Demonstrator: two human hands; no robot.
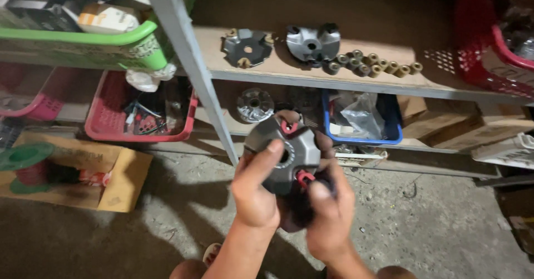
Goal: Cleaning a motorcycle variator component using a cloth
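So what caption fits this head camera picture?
Both hands, left hand and right hand, hold a round grey metal part.

A repair workshop or parts store. Metal shelf (311, 73) laden with machined drive parts (313, 43) and rollers (371, 63). Crates of spares (139, 115), bare concrete floor (434, 229).

A white box (108, 18) with an orange patch sits in the green basket (83, 37) at about ten o'clock, near the top left.

A clear, crinkly plastic bag (361, 115) lies in the blue tray (364, 137) at about one o'clock, just right of the middle.

Brown cardboard boxes (461, 126) stand on the lower shelf at three o'clock. A flat white package (509, 148) lies just beside them, near the right edge.

An open brown cardboard box (111, 182) lies on the floor at nine o'clock. A small red and white packet (92, 177) rests inside it, next to a green spool (25, 168).
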